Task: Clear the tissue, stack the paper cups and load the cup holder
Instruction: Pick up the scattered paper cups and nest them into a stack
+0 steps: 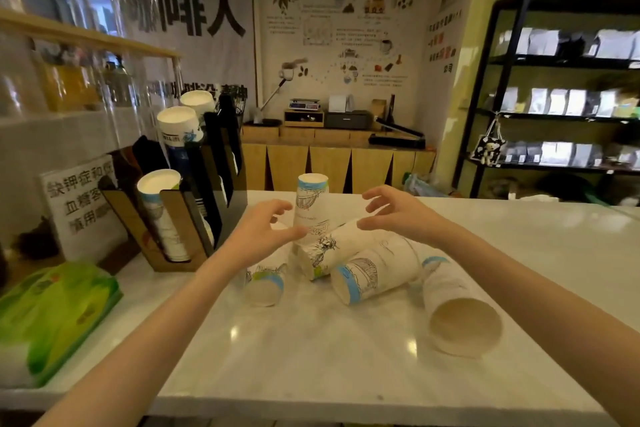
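Tipped cup (462, 314) lies empty; cup holder (194, 218) holds stacks.

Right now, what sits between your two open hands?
In the head view, the upside-down upright cup stands between the left hand and right hand; a tipped cup leans against its base.

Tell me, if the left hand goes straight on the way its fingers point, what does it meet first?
Most likely the upright cup. The left hand is open, fingers curled toward that cup's side, thumb almost touching it. Depth is unclear, so the lying cup below might come first.
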Available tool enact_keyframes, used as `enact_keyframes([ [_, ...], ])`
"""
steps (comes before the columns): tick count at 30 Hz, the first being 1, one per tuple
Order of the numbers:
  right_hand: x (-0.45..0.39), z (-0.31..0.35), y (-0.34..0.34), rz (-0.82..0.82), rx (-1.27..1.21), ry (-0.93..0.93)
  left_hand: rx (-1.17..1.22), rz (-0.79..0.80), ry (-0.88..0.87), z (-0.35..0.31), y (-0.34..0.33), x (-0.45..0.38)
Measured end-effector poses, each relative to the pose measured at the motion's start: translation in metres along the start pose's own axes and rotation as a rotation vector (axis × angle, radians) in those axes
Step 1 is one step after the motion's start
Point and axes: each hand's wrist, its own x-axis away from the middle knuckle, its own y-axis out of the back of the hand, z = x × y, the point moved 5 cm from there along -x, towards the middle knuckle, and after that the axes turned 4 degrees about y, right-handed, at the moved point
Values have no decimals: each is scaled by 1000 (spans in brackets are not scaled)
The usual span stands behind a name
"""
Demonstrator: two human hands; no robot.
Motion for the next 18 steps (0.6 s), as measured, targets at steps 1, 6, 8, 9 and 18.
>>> enact_keyframes([
  [1,-9,-6,2,41,9,-29,-27,-12,40,7,-2,-7],
  [6,-49,-36,3,223,39,-141,-174,24,292,42,-18,-26],
  [8,-63,-48,-2,301,74,-175,-185,25,350,51,-23,-29],
  [9,-69,-53,-4,337,93,-189,-200,23,368,53,-24,-31],
  [18,-112,-86,-21,604,133,-251,-161,4,438,58,-17,-37],
])
